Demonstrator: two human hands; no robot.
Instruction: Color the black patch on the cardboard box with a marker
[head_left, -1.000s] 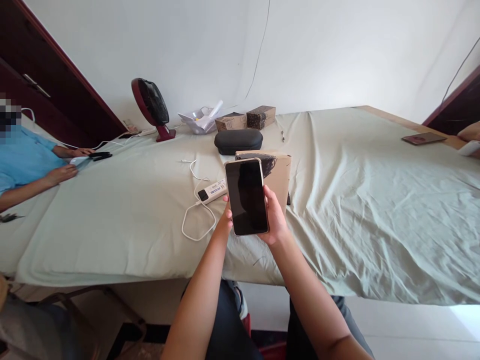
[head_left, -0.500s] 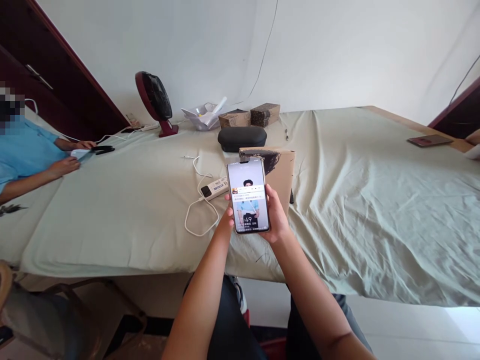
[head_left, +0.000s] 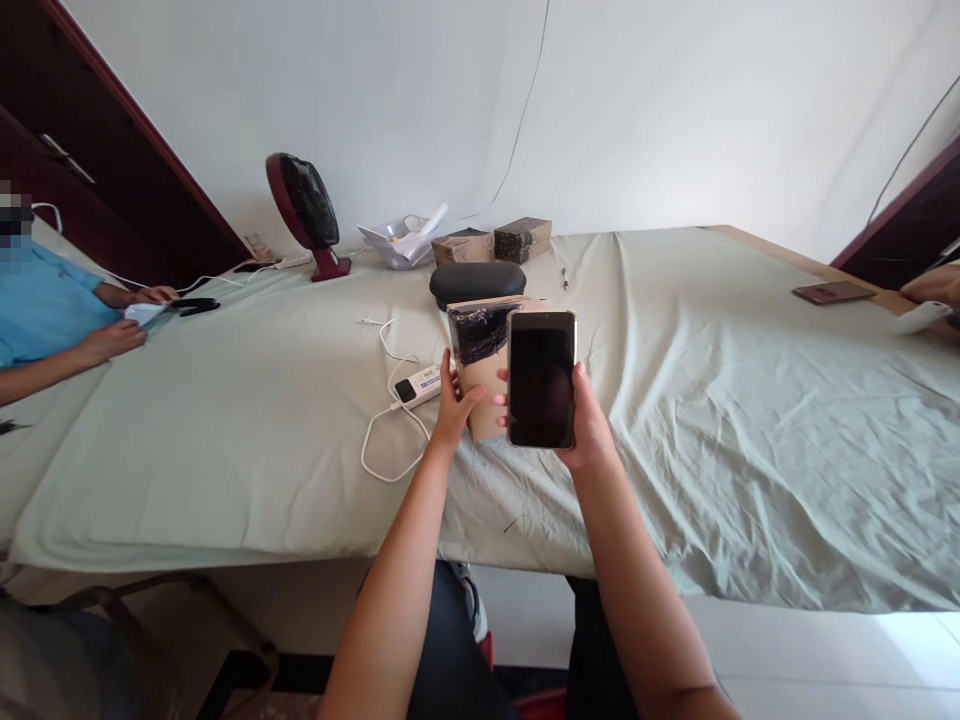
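In my right hand [head_left: 592,420] is a smartphone [head_left: 541,380], held upright with its screen dark. Its fingertips show past the phone's left edge. To the left, my left hand [head_left: 454,412] is at the lower left edge of a cardboard box [head_left: 480,375] with black tape on top. The thumb lies across the box's front and the fingers run along its left side. Part of the box is hidden behind the phone. Just left of that hand lies a white power strip [head_left: 421,385] with a white cable [head_left: 367,445] looping from it.
Behind the box sit a black case [head_left: 478,284], two small cardboard boxes [head_left: 523,240] and a plastic basket [head_left: 401,245]. A dark red fan [head_left: 307,210] stands at the back left. At the left a person [head_left: 52,320] handles a white object. A flat device [head_left: 832,291] lies far right.
My left hand has let go of the phone and moved to the box. The phone has shifted right, and its lit screen has turned dark. The box has moved left and turned.
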